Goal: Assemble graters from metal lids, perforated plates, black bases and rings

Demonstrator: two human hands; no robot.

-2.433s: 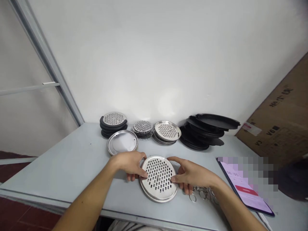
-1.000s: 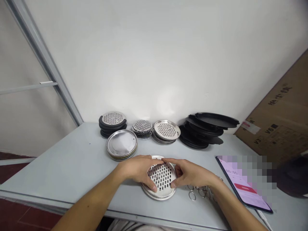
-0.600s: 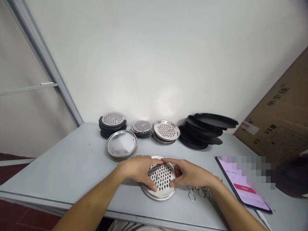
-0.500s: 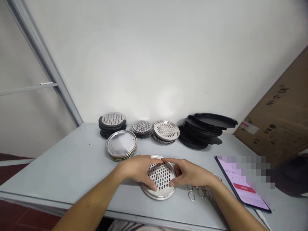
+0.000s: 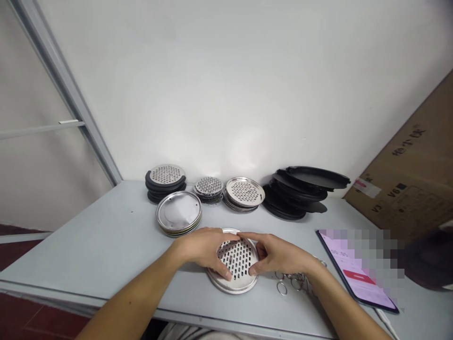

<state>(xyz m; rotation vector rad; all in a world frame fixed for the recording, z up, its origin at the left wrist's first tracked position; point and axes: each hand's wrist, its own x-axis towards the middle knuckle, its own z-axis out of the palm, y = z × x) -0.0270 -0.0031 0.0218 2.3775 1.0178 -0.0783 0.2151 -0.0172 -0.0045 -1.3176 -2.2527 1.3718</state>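
A round, shiny metal disc with rows of slots (image 5: pixel 240 259) lies in front of me, seated on or in a rimmed round metal plate (image 5: pixel 233 290). My left hand (image 5: pixel 207 249) grips its left side, thumb on the near face and fingers reaching over the far edge. From the right, my right hand (image 5: pixel 278 255) holds the same disc, its thumb at the right near edge and index finger at the far rim. The fingertips of both hands nearly meet at the far side. Several small metal rings (image 5: pixel 282 288) lie beside my right wrist, partly hidden by it.
Solid metal lids (image 5: pixel 179 211) are stacked behind my left hand. Along the wall stand slotted discs on black rings (image 5: pixel 166 175), small slotted discs (image 5: pixel 208 185), rimmed slotted plates (image 5: pixel 244 192) and black trays (image 5: pixel 314 178). A phone (image 5: pixel 354 271) and cardboard box (image 5: pixel 399 189) are at right.
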